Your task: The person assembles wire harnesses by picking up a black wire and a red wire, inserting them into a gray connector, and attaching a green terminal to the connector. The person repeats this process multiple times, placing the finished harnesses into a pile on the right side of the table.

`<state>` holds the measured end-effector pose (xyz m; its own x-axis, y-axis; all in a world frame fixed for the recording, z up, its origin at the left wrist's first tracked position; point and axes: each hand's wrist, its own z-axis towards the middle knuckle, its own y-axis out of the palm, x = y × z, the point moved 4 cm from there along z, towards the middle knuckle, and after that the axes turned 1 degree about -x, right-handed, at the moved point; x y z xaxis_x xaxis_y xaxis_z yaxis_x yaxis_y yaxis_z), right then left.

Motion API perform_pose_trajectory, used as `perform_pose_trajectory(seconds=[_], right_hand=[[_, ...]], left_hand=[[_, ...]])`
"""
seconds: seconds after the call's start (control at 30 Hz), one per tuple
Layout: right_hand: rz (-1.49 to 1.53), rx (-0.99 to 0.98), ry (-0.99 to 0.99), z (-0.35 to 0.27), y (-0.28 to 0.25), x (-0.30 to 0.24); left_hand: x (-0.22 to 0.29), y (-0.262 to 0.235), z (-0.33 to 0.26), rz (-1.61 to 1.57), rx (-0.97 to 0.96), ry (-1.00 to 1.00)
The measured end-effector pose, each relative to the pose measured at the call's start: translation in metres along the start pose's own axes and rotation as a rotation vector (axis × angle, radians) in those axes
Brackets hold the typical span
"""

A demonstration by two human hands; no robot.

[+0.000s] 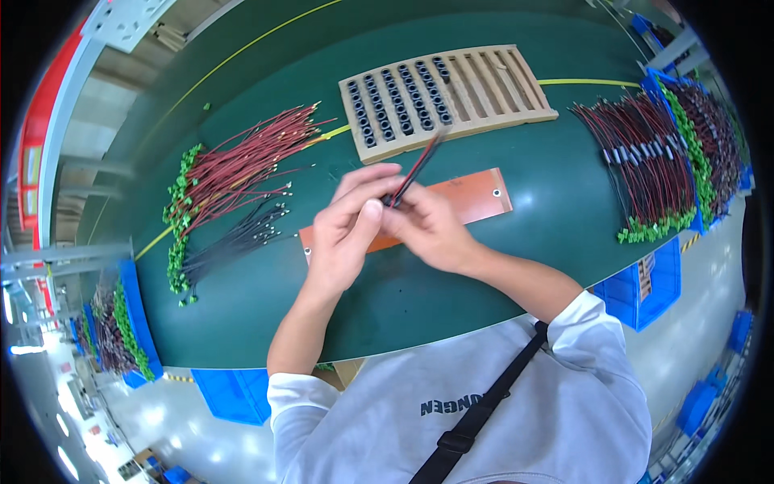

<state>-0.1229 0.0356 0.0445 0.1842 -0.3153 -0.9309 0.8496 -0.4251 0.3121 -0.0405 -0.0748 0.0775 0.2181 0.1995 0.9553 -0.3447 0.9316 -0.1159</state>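
Wires (415,172) held over the bench (484,266)
Their length is pointed up and away to the right; the lower end is pinched between closed fingers of left hand (345,234) and right hand (431,230).

A wooden slotted tray (492,81) lies on the green table (451,298), its left slots filled with dark rings (ferrite cores, perhaps). An orange board (476,198) lies nearer. Red wires with green connectors (242,161) fan out left; blue bins (645,282) stand alongside.
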Motion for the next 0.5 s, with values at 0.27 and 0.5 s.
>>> perform_pose_trajectory(seconds=[0.27, 0.5], right_hand=[[-0.109, 0.023, 0.175, -0.007, -0.051, -0.011], [-0.315, 0.108, 0.045, -0.004, -0.064, -0.018]], left_hand=[[-0.026, 0.011, -0.006, 0.049, -0.011, -0.361], [-0.025, 0.018, -0.008, 0.179, 0.097, -0.236]])
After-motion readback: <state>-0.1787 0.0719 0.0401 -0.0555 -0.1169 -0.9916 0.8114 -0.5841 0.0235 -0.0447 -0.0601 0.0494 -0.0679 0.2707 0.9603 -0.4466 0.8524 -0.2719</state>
